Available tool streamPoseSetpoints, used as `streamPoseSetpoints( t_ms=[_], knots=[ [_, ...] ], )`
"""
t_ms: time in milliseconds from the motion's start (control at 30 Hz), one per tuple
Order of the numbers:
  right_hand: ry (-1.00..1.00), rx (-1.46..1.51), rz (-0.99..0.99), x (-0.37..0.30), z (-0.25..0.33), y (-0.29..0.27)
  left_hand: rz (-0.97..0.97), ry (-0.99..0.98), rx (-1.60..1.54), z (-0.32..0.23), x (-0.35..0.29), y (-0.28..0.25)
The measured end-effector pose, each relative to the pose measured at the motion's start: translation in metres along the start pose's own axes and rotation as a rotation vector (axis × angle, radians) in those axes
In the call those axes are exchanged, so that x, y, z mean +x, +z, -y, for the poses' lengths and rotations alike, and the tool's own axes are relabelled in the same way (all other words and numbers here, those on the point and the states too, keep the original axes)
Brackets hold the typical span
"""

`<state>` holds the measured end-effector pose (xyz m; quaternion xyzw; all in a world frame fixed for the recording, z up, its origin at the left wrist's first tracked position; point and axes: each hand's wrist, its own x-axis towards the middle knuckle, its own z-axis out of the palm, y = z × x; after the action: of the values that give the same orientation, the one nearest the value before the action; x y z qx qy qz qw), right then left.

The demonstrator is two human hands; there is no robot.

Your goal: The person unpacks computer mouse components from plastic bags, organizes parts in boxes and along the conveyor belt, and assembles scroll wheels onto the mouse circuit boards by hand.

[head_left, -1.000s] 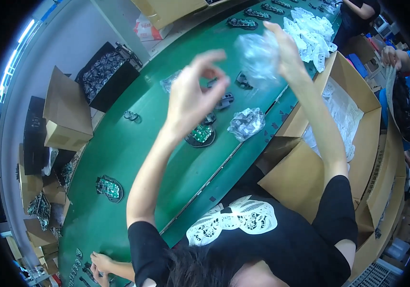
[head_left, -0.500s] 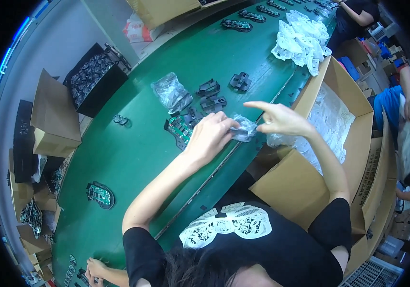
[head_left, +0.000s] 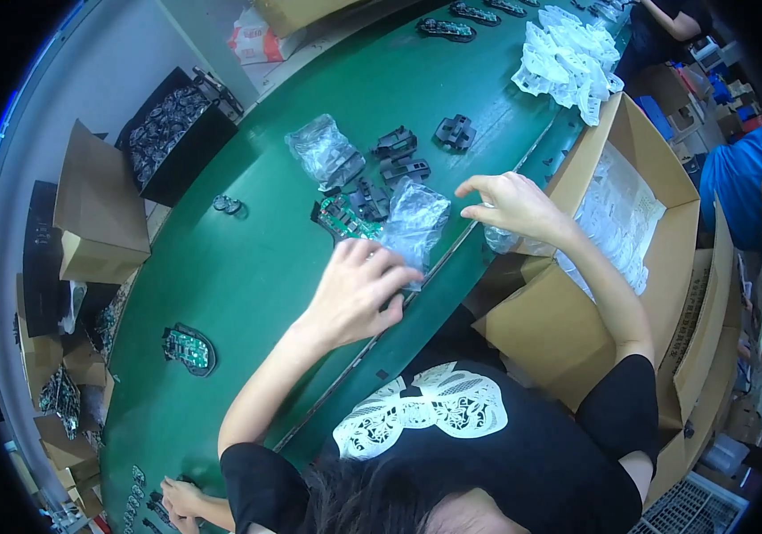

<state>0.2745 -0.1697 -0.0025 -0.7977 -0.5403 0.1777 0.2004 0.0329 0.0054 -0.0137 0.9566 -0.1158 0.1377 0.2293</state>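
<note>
My left hand (head_left: 356, 292) is over the green table, its fingers apart and curved, close to the near end of a clear plastic bag (head_left: 418, 215). Whether the fingertips touch the bag I cannot tell. Above the table's near edge, my right hand (head_left: 516, 206) holds nothing, thumb and forefinger apart. The bag partly covers a green circuit board (head_left: 342, 215) in a dark housing. Black plastic parts (head_left: 406, 169) lie beyond it, with another filled clear bag (head_left: 326, 153) to their left and a separate black part (head_left: 456, 133) to their right.
An open cardboard box (head_left: 568, 329) with clear plastic bags stands at my right. White plastic bags (head_left: 568, 62) are heaped at the far right of the green table (head_left: 247, 294). Another circuit board (head_left: 189, 350) lies at left. A co-worker's hand (head_left: 183, 498) shows at lower left.
The clear bag that was bunched between my hands now lies spread beside the circuit board. My left hand has drawn back toward me and opened; the right hand has shifted slightly.
</note>
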Motion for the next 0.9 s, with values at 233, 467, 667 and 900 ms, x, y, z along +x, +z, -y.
streamPoseSetpoints(
  t_ms=[233, 467, 667, 900],
  knots=[
    [-0.033, 0.059, -0.014, 0.026, 0.033, 0.014, -0.146, -0.377, 0.138, -0.003, 0.016, -0.013],
    [-0.241, -0.03, -0.129, 0.02, 0.027, 0.018, -0.082, -0.274, 0.223, -0.008, 0.01, 0.011],
    [-0.107, -0.073, 0.465, 0.001, 0.022, -0.019, 0.083, 0.053, -0.147, -0.037, 0.004, 0.006],
    [-0.073, -0.105, -0.031, 0.046, 0.04, 0.003, -0.228, -0.65, -0.453, 0.004, 0.004, 0.001]
  ],
)
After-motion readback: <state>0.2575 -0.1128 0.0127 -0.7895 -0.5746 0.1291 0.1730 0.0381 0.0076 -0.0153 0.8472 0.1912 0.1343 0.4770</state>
